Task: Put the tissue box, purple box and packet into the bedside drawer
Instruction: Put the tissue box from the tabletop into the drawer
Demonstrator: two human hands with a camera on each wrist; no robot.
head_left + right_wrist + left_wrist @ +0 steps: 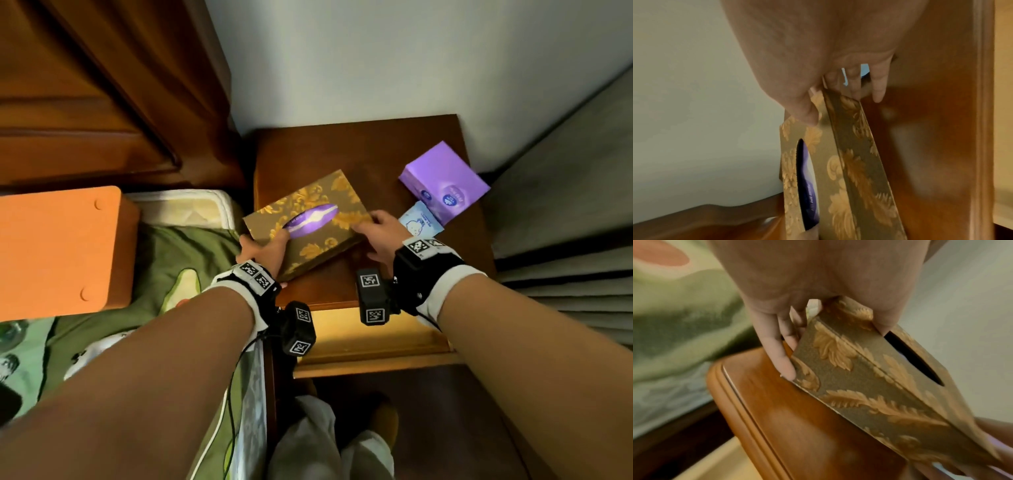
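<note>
Both hands, left (263, 251) and right (383, 236), clasped the box (308, 222) (probably light, crushable card) by its ends.

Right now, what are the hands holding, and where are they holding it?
Both hold the tissue box, one at each short end: the left hand at its near-left end, the right hand at its right end.

Left arm: I see it bare, reaching forward.
Left grip (262, 251): thumb on top, fingers (784, 363) curled round the tissue box (305, 222) end.
Right arm: bare, extended forward.
Right grip (380, 236): thumb above, fingers (878, 84) below, pinching the opposite end.
</note>
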